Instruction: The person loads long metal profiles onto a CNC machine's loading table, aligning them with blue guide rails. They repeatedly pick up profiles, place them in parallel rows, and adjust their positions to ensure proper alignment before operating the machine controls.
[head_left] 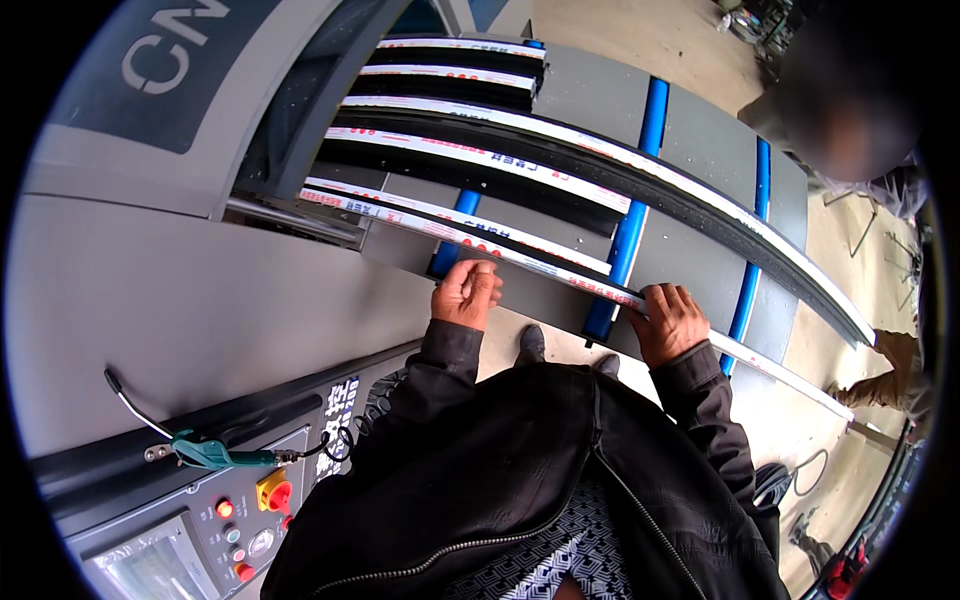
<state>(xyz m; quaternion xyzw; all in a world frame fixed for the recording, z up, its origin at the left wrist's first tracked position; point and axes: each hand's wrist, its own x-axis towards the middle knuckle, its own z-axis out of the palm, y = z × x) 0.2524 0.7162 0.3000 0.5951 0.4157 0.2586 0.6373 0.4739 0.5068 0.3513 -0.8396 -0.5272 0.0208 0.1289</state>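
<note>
A long, narrow profile bar (560, 272) with white printed protective film lies along the near edge of the roller table. My right hand (672, 322) is closed around this bar, fingers over its top, right of the middle. Just below the same bar, further left, my left hand (466, 295) is curled closed. Whatever its fingers hold, if anything, is hidden. Behind the near bar lie several more black profiles with white film, among them a shorter bar (480, 160) and a very long bar (690, 185) reaching far right.
Blue rollers (627, 245) cross the grey table (690, 260). On the left stands a large grey machine (150, 270); its control panel (240, 530) has buttons and a screen. A teal air gun (215, 452) rests above the panel. Another person's brown-clad part (895, 365) is at the bars' right ends.
</note>
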